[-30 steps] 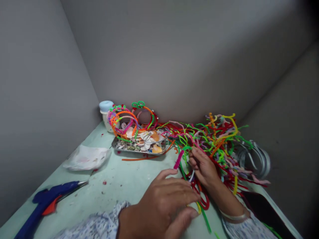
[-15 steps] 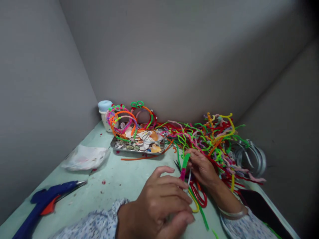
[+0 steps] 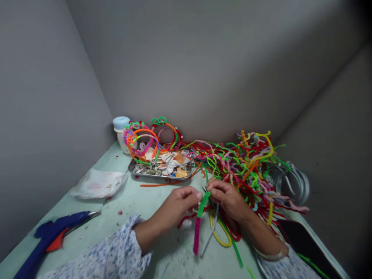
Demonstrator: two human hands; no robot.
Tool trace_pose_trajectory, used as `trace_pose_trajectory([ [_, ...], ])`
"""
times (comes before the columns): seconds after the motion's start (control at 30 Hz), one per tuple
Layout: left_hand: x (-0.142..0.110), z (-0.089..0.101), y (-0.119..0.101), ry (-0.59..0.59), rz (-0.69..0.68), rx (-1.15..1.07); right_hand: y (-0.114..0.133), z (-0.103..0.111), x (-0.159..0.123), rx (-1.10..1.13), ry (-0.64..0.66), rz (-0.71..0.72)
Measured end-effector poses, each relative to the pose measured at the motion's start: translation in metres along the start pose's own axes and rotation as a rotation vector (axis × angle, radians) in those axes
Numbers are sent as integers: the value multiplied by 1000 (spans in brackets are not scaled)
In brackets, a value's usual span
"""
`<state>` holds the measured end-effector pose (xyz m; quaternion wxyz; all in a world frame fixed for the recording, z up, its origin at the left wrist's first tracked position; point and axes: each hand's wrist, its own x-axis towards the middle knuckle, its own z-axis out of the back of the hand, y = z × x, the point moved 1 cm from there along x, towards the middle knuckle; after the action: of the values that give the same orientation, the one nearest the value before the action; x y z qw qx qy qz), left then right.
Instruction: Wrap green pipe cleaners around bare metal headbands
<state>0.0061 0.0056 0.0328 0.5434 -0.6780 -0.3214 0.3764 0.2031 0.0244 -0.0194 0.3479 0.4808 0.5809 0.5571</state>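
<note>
My left hand [image 3: 181,201] and my right hand [image 3: 228,199] meet over the pale green table [image 3: 139,217], both pinching the top of a headband wrapped in green and pink pipe cleaner [image 3: 199,224]. The wrapped piece hangs down toward me, with a bare grey end beside it. Right behind my right hand lies a big tangle of coloured pipe cleaners [image 3: 244,166]. A yellow loop and red loops lie on the table under my right wrist.
A metal tray [image 3: 161,170] of shells and small bits stands at the back, with finished colourful headbands [image 3: 145,137] and a white jar [image 3: 120,131] behind it. A blue glue gun [image 3: 49,236] lies front left, a plastic bag [image 3: 97,184] beyond it. Grey bare headbands [image 3: 290,180] sit at right.
My left hand has moved forward from near my body to join the right hand. The green and pink piece now hangs down between both hands instead of pointing up.
</note>
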Motion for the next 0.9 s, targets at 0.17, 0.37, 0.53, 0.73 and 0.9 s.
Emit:
trace_pose_trajectory([
  [0.17,-1,3,6,85,44,-4,0,2,0,26,-69,-11],
  [0.37,-1,4,9,103,56,-9,8,3,4,168,-253,-60],
  [0.53,-2,3,5,88,84,-14,12,4,7,241,-335,-55],
  [0.73,3,8,7,99,46,-13,7,6,8,308,-338,-91],
  [0.9,13,19,10,15,0,-112,8,9,9,338,-361,-92],
])
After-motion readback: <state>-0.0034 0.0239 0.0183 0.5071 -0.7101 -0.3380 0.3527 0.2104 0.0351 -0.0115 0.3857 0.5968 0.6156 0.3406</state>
